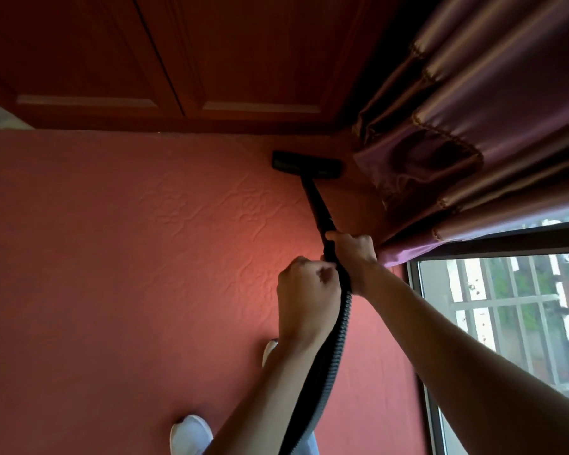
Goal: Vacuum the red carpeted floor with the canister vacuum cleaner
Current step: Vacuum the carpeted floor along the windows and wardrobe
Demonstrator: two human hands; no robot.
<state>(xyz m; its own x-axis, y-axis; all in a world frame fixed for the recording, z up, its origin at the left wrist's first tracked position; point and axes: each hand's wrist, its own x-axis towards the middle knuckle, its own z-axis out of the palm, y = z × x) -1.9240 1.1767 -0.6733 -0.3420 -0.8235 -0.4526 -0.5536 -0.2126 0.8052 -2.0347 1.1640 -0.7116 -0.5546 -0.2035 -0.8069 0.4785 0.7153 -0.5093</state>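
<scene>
Red carpet [112, 274] fills most of view. Wooden cabinet doors [165, 60] along top edge. Purple curtain [490, 110] hangs top right above window [506, 323]. Black ribbed hose [329, 356] runs up between forearms into black wand [316, 201]. Floor head [306, 164] flat on carpet, near cabinet base, just beside curtain hem. Right hand [353, 254] fingers wrapped around wand-hose joint. Left hand [306, 293] fingers closed on hose just below. White shoes [191, 431] on carpet, bottom.

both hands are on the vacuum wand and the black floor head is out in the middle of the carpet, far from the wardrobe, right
Not quite. Both the left hand and right hand grip the vacuum wand, but the head view shows the floor head in the corner, close to the wardrobe base and beside the curtain.
</scene>
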